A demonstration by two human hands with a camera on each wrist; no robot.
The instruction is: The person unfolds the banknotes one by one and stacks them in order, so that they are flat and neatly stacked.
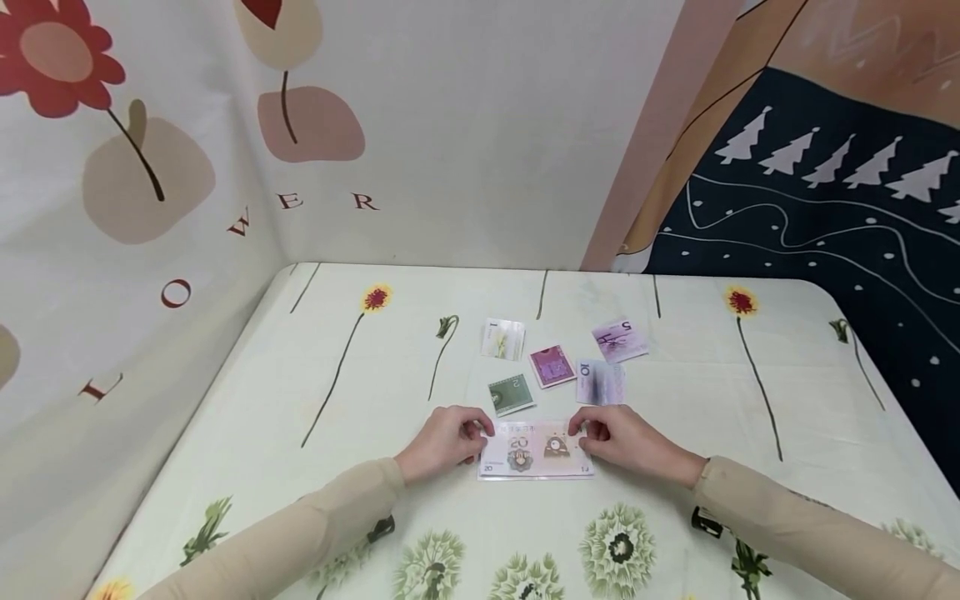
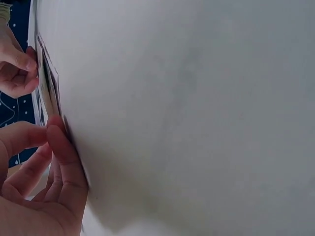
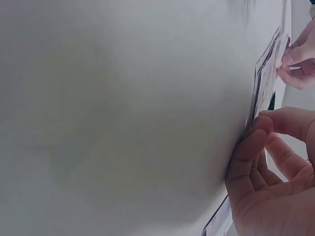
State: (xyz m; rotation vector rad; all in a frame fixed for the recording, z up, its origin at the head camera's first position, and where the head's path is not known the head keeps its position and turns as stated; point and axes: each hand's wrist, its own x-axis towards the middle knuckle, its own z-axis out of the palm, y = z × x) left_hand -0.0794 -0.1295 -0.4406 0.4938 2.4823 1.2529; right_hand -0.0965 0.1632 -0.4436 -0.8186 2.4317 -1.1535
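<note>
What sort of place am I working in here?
Probably an indoor screened-off booth, perhaps a makeshift one: a flower-print tablecloth covers the work surface, a pale printed backdrop rises behind and along the left, and a dark tree-print backdrop stands at the right of the head view.

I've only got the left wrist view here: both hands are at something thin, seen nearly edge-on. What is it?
Observer: In the head view, it's a note marked 20, lying printed face up.
Operator: What's just beyond its left end, near the left hand?
Observer: A green note, marked 2.
Operator: And beyond the other end, by the right hand?
Observer: A lilac note, marked 10, right by the fingers.
</note>
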